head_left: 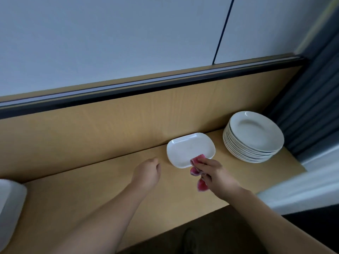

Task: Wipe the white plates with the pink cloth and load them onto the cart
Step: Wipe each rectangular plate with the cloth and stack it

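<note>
Head view, right hand (220, 174) half-hiding pink cloth (194, 171)

My bare left forearm (110, 213) comes in from the lower left. The left hand (146, 173) is turned back upward, with fingers curled under into a loose fist, and it holds nothing. My bare right forearm (275, 213) comes in from the lower right. The right hand (218, 174), also back upward, grips the pink cloth (195, 171) in its curled fingers.

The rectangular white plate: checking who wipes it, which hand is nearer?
Right. The right hand holds the pink cloth at the rectangular plate's near rim; the left hand is apart, to its left.
</note>
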Motion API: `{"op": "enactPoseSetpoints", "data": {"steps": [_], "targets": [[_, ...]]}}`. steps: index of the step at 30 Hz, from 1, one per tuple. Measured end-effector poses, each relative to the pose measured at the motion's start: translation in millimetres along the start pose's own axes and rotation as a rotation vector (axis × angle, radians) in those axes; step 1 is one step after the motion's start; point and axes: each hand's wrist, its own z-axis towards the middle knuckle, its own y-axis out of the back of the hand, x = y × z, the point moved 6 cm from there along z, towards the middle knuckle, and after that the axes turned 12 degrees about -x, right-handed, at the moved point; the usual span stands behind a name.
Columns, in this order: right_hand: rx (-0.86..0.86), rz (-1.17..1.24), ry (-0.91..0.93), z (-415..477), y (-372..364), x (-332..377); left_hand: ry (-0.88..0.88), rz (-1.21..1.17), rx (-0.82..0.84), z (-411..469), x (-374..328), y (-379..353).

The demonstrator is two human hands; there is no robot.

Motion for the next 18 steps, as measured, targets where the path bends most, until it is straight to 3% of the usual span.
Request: {"op": "enactPoseSetpoints", "data": {"steps": [7,18], "targets": [[0.024,0.091,-0.044,21,24,-30,0.157,-0.024,0.042,40,-15,-52],[0.088,0.002,0.093,40,39,-38,0.439,-0.113,0.099,50,-16,-78]]}}
